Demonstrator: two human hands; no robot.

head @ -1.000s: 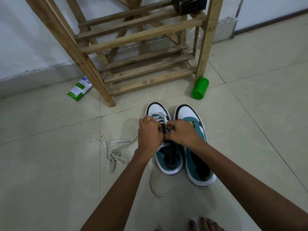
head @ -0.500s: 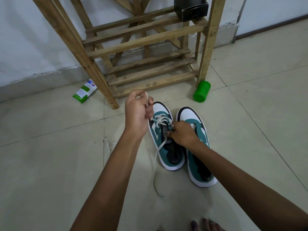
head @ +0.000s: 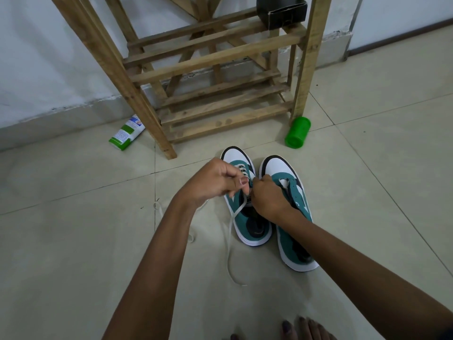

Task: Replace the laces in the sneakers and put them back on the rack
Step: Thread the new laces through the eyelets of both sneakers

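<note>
Two teal-and-white sneakers (head: 247,207) sit side by side on the tiled floor, just before the wooden slatted rack (head: 215,77). Left hand (head: 210,181) pinches the white lace (head: 232,229) with curled fingers; right hand (head: 268,195) fingers grip the nearer-rack sneaker's eyelet area.

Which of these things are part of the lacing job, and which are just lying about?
Job: left sneaker, right sneaker, white lace, wooden rack, left hand, right hand.
Lying about: green cup, green-and-white carton, black box.

The single head camera looks steeply down and forward, close above the pale tiled floor (head: 367,192), towards the slatted wooden rack (head: 220,77).
</note>
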